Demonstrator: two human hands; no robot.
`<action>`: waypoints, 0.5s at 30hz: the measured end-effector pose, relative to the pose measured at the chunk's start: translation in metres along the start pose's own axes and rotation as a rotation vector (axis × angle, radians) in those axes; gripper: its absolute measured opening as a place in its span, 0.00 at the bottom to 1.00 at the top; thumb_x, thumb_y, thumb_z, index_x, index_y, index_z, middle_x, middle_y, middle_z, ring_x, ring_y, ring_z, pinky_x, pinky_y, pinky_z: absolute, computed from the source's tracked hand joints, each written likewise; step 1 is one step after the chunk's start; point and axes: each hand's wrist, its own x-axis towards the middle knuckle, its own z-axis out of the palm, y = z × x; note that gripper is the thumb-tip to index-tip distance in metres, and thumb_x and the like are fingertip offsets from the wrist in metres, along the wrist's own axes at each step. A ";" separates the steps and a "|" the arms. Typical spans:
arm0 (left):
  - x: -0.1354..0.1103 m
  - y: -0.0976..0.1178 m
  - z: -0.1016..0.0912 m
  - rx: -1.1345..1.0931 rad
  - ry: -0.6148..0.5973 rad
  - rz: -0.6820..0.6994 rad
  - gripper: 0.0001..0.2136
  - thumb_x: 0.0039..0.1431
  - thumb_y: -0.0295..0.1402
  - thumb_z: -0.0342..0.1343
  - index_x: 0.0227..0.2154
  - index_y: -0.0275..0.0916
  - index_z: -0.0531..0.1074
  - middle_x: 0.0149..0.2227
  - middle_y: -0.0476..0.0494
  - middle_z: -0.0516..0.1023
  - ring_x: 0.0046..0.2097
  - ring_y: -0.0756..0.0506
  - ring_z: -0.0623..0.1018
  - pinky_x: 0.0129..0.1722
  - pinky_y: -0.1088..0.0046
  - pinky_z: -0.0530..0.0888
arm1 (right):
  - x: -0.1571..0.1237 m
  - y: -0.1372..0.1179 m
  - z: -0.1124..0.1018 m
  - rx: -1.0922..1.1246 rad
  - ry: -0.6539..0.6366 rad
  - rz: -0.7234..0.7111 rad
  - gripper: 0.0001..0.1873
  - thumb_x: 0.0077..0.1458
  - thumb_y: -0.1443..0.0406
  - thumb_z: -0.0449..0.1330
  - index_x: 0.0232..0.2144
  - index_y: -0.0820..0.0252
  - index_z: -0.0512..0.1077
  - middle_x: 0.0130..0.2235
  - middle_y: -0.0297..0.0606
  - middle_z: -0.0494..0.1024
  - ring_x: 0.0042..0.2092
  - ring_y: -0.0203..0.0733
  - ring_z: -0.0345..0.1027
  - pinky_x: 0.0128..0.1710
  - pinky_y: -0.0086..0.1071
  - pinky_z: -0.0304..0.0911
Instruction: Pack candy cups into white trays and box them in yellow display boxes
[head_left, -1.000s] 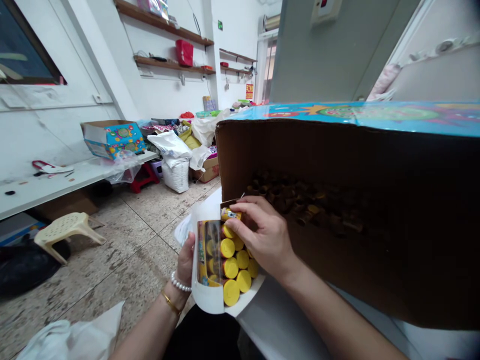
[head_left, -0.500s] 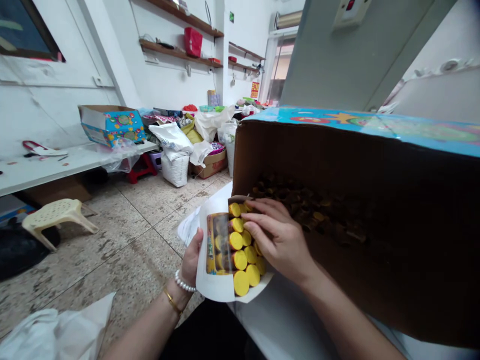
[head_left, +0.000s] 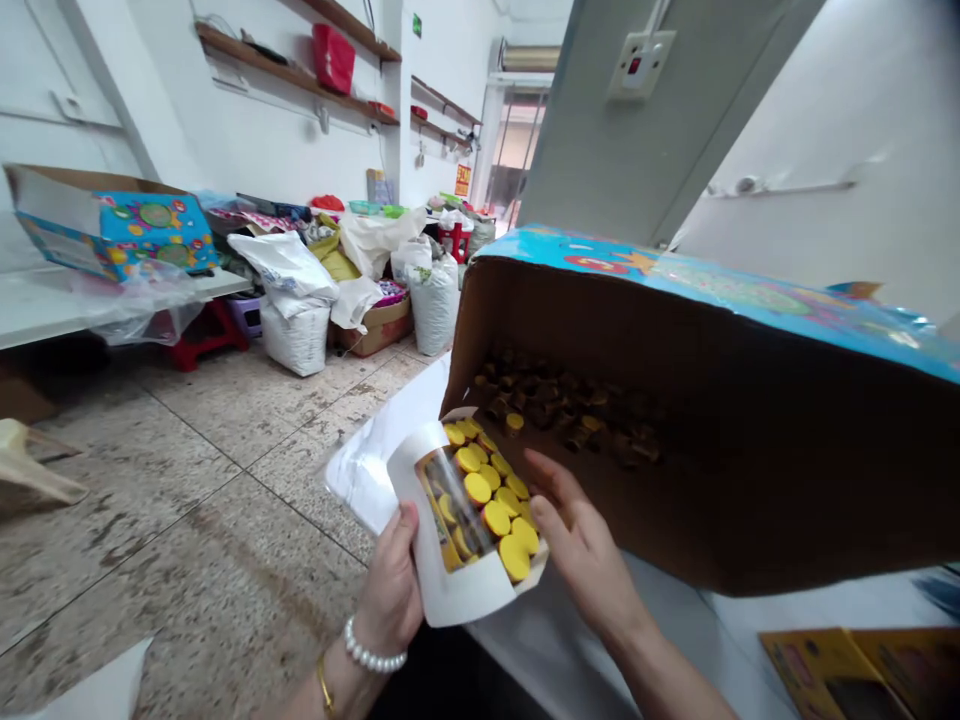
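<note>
My left hand (head_left: 391, 580) grips a white cardboard box (head_left: 459, 603) with a clear window, its thumb lying on the front face. Several round tubs with yellow lids (head_left: 496, 518) stand packed in rows in its open side. Close by the box's right edge is my right hand (head_left: 589, 550), fingers apart and nothing visible in them; whether the thumb touches the box I cannot tell. Behind both, a large carton (head_left: 720, 555) lies with its opening toward me. Inside it, loose small tubs (head_left: 574, 405) are scattered in shadow, one with a bright yellow lid.
A white tabletop (head_left: 375, 465) supports the carton. At lower right lie flat yellow printed boxes (head_left: 817, 670). On the left are another blue carton (head_left: 150, 235) on a bench, a white sack (head_left: 294, 325) and a pale plastic stool (head_left: 34, 470).
My right hand has drawn back from the lids toward the right, its fingers now apart. The small box has tilted in my left hand. The view has swung right, showing the flat yellow boxes.
</note>
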 end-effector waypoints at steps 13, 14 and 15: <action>-0.069 0.025 -0.070 0.890 -0.305 -0.578 0.13 0.53 0.44 0.66 0.32 0.39 0.82 0.32 0.41 0.83 0.35 0.43 0.80 0.34 0.69 0.77 | -0.045 0.052 -0.046 0.333 0.464 0.072 0.19 0.62 0.51 0.56 0.48 0.52 0.76 0.57 0.43 0.75 0.58 0.50 0.68 0.64 0.52 0.56; -0.069 0.039 -0.076 0.951 -0.301 -0.541 0.10 0.53 0.41 0.67 0.28 0.39 0.82 0.28 0.43 0.82 0.31 0.45 0.79 0.33 0.71 0.76 | -0.055 0.055 -0.046 0.365 0.494 0.121 0.17 0.61 0.52 0.58 0.46 0.53 0.77 0.55 0.43 0.76 0.58 0.50 0.69 0.64 0.51 0.57; -0.069 0.054 -0.079 0.970 -0.267 -0.467 0.10 0.52 0.40 0.67 0.23 0.38 0.80 0.23 0.45 0.80 0.27 0.47 0.76 0.28 0.73 0.73 | -0.065 0.055 -0.045 0.382 0.511 0.166 0.15 0.59 0.54 0.60 0.44 0.52 0.78 0.54 0.43 0.77 0.57 0.50 0.70 0.64 0.50 0.58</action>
